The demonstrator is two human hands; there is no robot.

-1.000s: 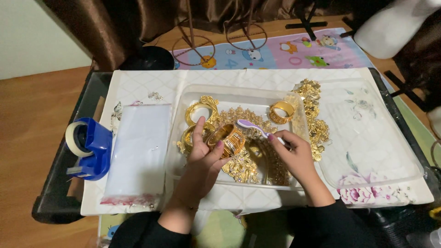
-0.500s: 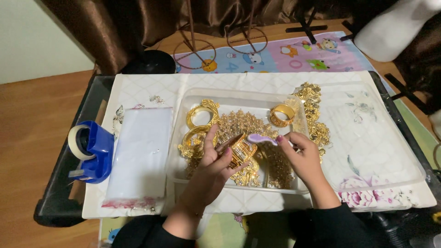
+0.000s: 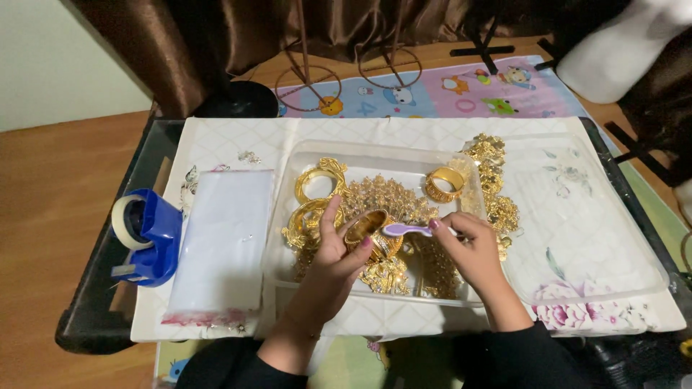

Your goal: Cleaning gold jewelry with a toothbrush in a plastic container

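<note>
- Two bare hands meet over a clear plastic tray (image 3: 303, 155) heaped with gold costume jewellery, near the tray's middle.
- Held in the left hand (image 3: 339, 248) is a wide gold bangle (image 3: 369, 229), pinched between the thumb and the curled fingers, with the forefinger stretched up along its left side; the bangle is lifted just above the heap.
- Pinched in the fingers of the right hand (image 3: 468, 248) is a small lilac brush (image 3: 407, 229); its handle lies level and its head touches the bangle's rim.
- Under both hands, inside the tray, lies a filigree gold crown piece (image 3: 386, 194) among smaller ornaments.
- At the tray's far left corner rest two more gold bangles (image 3: 317, 184), one above the other; a single gold cuff (image 3: 443, 184) sits at the far right corner.
- Just beyond the tray's right wall, a string of gold ornaments (image 3: 497, 180) runs from the far edge toward the near one.
- Right of that lies a second clear tray or lid (image 3: 598, 238).
- Left of the jewellery tray lies a stack of clear zip bags (image 3: 223, 238) with a red strip at the near end.
- Further left stands a blue tape dispenser (image 3: 144, 238) with a roll of clear tape.
- All of it rests on a white floral cloth (image 3: 231, 137) over a dark table.
</note>
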